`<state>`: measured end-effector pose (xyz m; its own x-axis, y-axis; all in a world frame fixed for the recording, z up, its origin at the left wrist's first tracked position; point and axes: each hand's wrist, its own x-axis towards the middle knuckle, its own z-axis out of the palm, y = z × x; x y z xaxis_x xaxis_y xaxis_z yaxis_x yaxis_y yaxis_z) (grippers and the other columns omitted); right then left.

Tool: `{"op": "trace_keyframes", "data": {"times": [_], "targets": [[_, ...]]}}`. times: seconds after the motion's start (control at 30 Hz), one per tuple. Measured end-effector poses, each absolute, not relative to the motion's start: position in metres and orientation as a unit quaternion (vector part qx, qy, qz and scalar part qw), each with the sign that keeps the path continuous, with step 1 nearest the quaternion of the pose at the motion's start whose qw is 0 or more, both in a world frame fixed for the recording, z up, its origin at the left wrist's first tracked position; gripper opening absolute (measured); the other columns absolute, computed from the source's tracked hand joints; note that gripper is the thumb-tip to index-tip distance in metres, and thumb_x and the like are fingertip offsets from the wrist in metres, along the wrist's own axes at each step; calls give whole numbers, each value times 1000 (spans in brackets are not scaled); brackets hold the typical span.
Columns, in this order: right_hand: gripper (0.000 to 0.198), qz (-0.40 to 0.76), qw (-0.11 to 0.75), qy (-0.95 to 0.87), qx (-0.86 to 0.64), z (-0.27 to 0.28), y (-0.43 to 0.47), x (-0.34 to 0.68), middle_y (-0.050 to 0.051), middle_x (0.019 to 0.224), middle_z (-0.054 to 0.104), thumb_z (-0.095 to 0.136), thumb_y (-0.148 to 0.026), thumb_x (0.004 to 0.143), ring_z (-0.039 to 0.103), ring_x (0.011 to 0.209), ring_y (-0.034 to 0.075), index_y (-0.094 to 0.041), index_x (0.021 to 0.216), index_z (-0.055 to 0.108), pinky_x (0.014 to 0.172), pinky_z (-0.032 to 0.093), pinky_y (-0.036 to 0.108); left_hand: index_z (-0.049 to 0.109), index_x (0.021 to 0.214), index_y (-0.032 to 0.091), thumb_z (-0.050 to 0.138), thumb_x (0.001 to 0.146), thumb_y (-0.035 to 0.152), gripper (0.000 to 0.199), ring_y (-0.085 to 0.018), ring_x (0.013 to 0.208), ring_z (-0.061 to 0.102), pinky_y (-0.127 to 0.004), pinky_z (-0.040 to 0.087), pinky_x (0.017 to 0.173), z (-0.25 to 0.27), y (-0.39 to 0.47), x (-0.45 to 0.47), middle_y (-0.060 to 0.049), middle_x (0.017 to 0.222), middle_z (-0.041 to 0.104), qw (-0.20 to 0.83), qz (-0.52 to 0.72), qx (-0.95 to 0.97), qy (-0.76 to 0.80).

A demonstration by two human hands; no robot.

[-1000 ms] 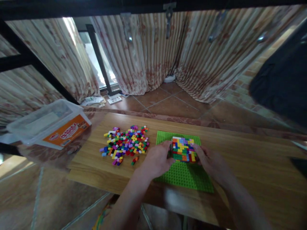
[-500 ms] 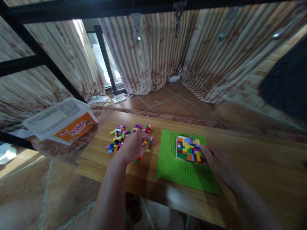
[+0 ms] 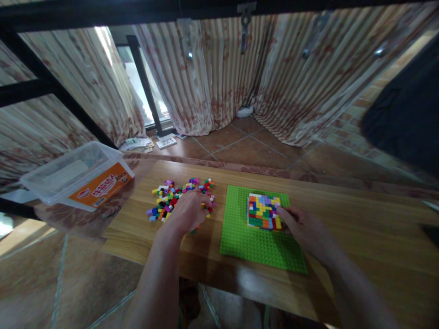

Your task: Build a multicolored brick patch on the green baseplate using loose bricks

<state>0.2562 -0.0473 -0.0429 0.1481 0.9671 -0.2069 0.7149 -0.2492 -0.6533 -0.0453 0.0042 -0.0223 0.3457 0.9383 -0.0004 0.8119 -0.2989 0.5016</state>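
A pile of small loose toy bricks in many colours lies on the left of the wooden table. My left hand is over the pile's right part with its fingers bent down among the bricks; the fingertips are mostly hidden, and any brick in them cannot be made out. On the green studded baseplate stands a low block built of toy bricks, with a patchwork top and a whitish left side. My right hand grips its right side, thumb at the top edge and other fingers curled, partly hidden.
A clear plastic tub with an orange label stands beyond the table's left end. Papers lie on the floor near striped curtains. Black metal bars cross the upper left. A dark shape hangs at the right.
The whole view has shifted slightly left. My left hand has shifted a little among the loose bricks, and my right hand stays at the block's right side.
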Motion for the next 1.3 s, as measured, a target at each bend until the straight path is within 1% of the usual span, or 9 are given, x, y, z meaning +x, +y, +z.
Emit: {"op": "trace_keyframes", "data": {"times": [0.17, 0.43, 0.53, 0.63, 0.77, 0.87, 1.03, 1.13, 1.3], "targets": [[53, 288, 211, -591, -723, -39, -48, 254, 8, 79, 74, 40, -62, 88, 67, 70, 23, -19, 89, 71, 60, 47, 30, 76, 75, 23, 66, 68, 7, 21, -19, 89, 65, -32, 48, 88, -20, 4, -41, -3, 91, 73, 237, 149, 795, 538], [52, 306, 207, -583, -724, -38, -47, 254, 8, 82, 74, 42, -61, 87, 67, 72, 23, -19, 91, 72, 61, 47, 30, 77, 76, 24, 65, 70, 7, 22, -20, 91, 65, -32, 48, 88, -17, 3, -37, -4, 96, 73, 221, 148, 803, 533], [52, 305, 211, -588, -719, -40, -47, 255, 8, 81, 74, 42, -61, 87, 67, 71, 22, -18, 91, 71, 60, 48, 30, 76, 76, 24, 63, 73, 10, 19, -20, 95, 64, -32, 47, 90, -18, 2, -30, -3, 91, 73, 205, 145, 821, 513], [50, 304, 214, -592, -715, -39, -47, 255, 8, 80, 73, 42, -59, 87, 67, 71, 22, -18, 90, 71, 61, 47, 30, 75, 75, 22, 60, 73, 9, 21, -20, 88, 64, -31, 47, 85, -20, 2, -22, -3, 82, 71, 186, 125, 834, 504], [46, 297, 214, -599, -712, -35, -47, 254, 8, 78, 73, 43, -55, 87, 65, 69, 22, -18, 91, 71, 61, 46, 30, 74, 73, 21, 55, 71, 3, 26, -19, 82, 63, -30, 46, 79, -21, 1, -15, -4, 81, 70, 163, 103, 836, 514], [45, 296, 224, -599, -709, -32, -47, 255, 7, 76, 71, 45, -55, 86, 63, 67, 21, -18, 89, 70, 61, 44, 30, 72, 71, 20, 55, 75, 6, 22, -18, 82, 62, -30, 45, 78, -20, 1, -13, -4, 80, 68, 150, 120, 838, 510], [36, 288, 331, -540, -718, -27, -46, 257, 6, 79, 71, 50, -47, 84, 63, 68, 18, -17, 94, 68, 61, 45, 28, 67, 82, 19, 52, 82, 12, 17, -15, 76, 63, -25, 45, 70, -19, -1, -4, -1, 80, 68, 249, 200, 812, 488], [34, 303, 409, -524, -683, -22, -48, 250, 6, 83, 70, 53, -44, 84, 62, 68, 16, -16, 96, 68, 63, 47, 27, 65, 84, 19, 52, 83, 12, 15, -13, 77, 64, -24, 47, 73, -17, -5, 7, 0, 82, 69, 316, 252, 791, 459], [26, 351, 431, -563, -611, -15, -57, 223, 4, 85, 69, 57, -41, 84, 61, 75, 16, -18, 91, 68, 69, 48, 27, 67, 83, 18, 57, 83, 13, 12, -13, 81, 66, -24, 50, 79, -16, -14, 27, 0, 84, 71, 377, 310, 768, 414]]}}
